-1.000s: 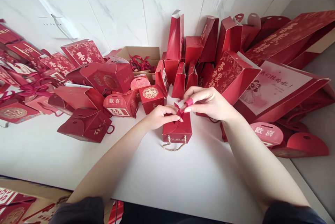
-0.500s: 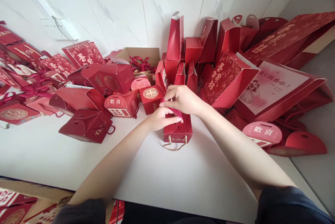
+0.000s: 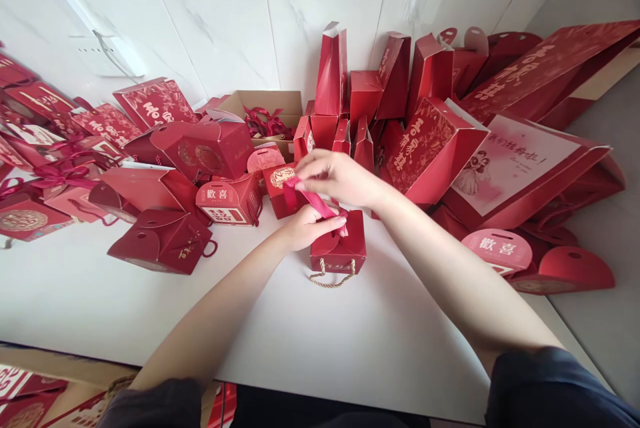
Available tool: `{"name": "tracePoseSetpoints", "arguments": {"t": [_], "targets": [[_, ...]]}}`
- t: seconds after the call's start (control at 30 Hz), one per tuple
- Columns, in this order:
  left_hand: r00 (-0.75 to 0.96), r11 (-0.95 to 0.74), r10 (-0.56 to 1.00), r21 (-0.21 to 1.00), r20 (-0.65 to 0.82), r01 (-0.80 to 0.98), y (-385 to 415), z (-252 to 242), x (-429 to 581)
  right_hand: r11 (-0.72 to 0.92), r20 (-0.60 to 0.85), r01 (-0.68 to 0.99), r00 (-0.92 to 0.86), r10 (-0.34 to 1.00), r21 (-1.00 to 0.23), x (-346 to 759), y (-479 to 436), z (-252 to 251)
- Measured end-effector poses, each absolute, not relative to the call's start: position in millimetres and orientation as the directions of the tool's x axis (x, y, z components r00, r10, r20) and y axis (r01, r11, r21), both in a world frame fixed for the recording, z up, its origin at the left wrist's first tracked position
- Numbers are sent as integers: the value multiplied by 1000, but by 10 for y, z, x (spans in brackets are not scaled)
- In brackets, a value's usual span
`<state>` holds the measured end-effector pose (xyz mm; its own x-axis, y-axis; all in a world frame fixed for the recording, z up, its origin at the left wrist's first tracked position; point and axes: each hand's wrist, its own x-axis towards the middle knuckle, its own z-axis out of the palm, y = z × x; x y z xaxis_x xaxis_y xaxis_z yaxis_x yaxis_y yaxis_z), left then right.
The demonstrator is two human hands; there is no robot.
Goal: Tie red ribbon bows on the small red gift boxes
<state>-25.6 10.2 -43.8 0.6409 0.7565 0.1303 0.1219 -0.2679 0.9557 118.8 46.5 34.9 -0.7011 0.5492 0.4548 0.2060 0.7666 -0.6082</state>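
A small red gift box (image 3: 340,253) with a twisted rope handle stands on the white table (image 3: 320,335) in front of me. My left hand (image 3: 307,227) rests on the box's top, fingers pressed down on a red ribbon (image 3: 310,199) where it meets the lid. My right hand (image 3: 336,176) hovers just above and behind, pinching the ribbon's free end and holding it up to the left.
Many red gift boxes and bags crowd the back and both sides. An open cardboard box (image 3: 265,108) holds red ribbons. Large red bags (image 3: 520,161) lie at the right. A white tiled wall rises behind. More red boxes sit below the table's near-left edge.
My right hand has crossed from the right of the box to the left over my left hand, drawing the ribbon out leftwards. My left hand stays on the box top.
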Motion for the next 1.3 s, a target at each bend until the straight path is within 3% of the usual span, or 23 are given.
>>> {"name": "tracePoseSetpoints", "arguments": {"t": [0.07,0.13,0.27,0.37,0.47,0.63,0.77,0.97,1.13,1.3], "targets": [[645,-304,749,943,149,135,99,-415,-248,803,448,226,-731,514,-552,1185,476,539],[636,-314,757,937,151,152,90,-391,-242,831,354,291,-801,482,-474,1189,442,727],[632,-347,754,925,177,156,77,-378,-235,774,318,505,-715,623,-381,1311,299,826],[636,-352,755,917,158,189,83,-390,-239,660,125,487,-743,657,-572,1507,222,589],[645,-341,753,916,131,211,96,-393,-249,385,-2,460,-644,765,-800,1668,197,248],[656,-357,743,907,132,222,110,-379,-260,215,25,206,-664,747,-955,1680,220,-134],[675,-397,720,893,158,215,115,-377,-265,111,77,22,-587,806,-994,1612,272,-285],[685,-395,712,895,154,210,118,-364,-276,76,66,-14,-665,744,-997,1612,297,-338],[692,-387,705,902,156,191,124,-371,-277,215,161,-22,-736,657,-976,1687,283,-193],[683,-360,717,913,138,193,118,-366,-273,288,196,43,-637,746,-957,1806,237,-110]]}}
